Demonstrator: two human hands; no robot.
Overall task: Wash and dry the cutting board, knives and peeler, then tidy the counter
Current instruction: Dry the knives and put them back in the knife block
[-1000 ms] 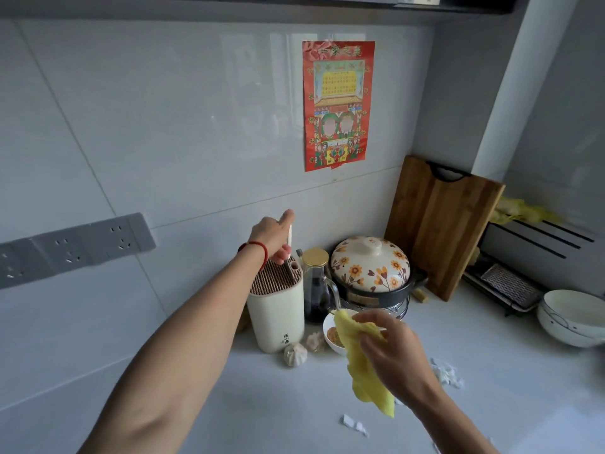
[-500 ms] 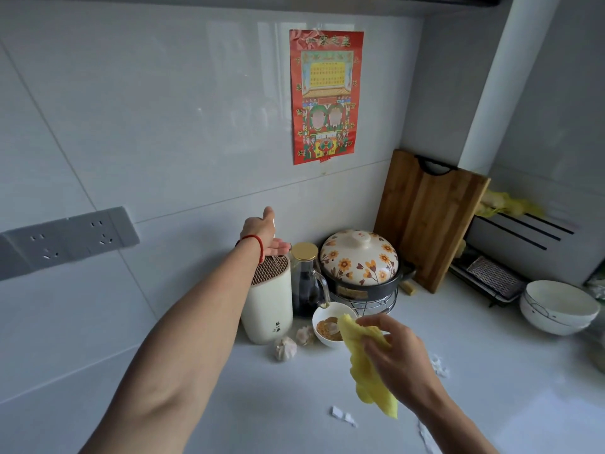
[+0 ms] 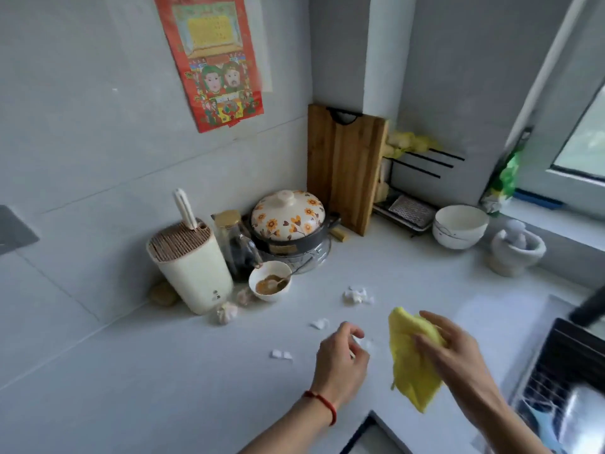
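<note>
- head view is looking down at the counter (image 3: pixel 196 371); left hand (image 3: pixel 340 363) is hovering low over it with fingers loosely curled, seemingly pinching at a small white scrap, though i cannot tell whether anything is actually held.
- right hand (image 3: pixel 448 352) is gripping a yellow cloth (image 3: pixel 409 371), which is hanging down just right of the left hand.
- white scraps (image 3: pixel 355 294) are lying ahead of both hands, with a smaller one (image 3: pixel 281 354) left of the left hand and another (image 3: pixel 320 323) just beyond it; the left hand is the nearer one to all of them.
- cutting board (image 3: pixel 347 165) is leaning upright in the far corner, long axis vertical; peeler handle (image 3: pixel 185 208) is sticking up from the knife block (image 3: pixel 190 267), far left and well apart from the hands.
- judgement: washing looks finished and counter tidying is in hand; the coming move is probably a short reach forward.
- open counter is lying between hands and the small bowl (image 3: pixel 270 280); sink (image 3: pixel 563 388) edge is close on the right and the counter's front edge is near the wrists, so scraps may get swept off.
</note>
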